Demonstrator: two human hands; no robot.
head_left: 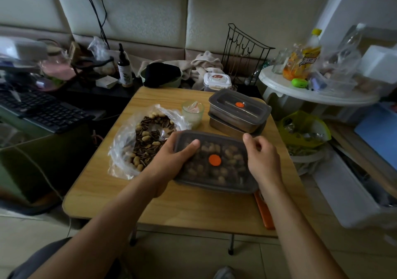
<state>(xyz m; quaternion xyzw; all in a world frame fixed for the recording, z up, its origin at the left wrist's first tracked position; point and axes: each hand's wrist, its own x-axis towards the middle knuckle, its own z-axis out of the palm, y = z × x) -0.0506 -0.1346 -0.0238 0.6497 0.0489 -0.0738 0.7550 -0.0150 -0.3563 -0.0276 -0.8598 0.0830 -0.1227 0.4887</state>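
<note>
The peanut-filled rectangular steel box [214, 160] with smoky lid and orange valve sits on the wooden surface [193, 210], lid already on; the left hand [171, 158] grips its left edge, thumb on top; the right hand [263, 158] curls round its far right corner, probably pressing it sealed; the clear plastic bag [148, 139] beside it holds more seeds and peanuts to sort.

The left forearm [103, 229] and the right forearm [290, 225] fill the lower part of the frame. Both are bare along all their visible length, slim and smooth. The left hand [171, 156] and the right hand [263, 160], at mid-frame, are bare as well, and the fingers [247, 138] end in short, rounded nails. In the lower left corner shows a fold of dark grey cloth [40, 257], a trouser leg or shorts, I cannot tell which. At the bottom edge, right of centre, sits the rounded grey toe of a shoe [223, 273].
</note>
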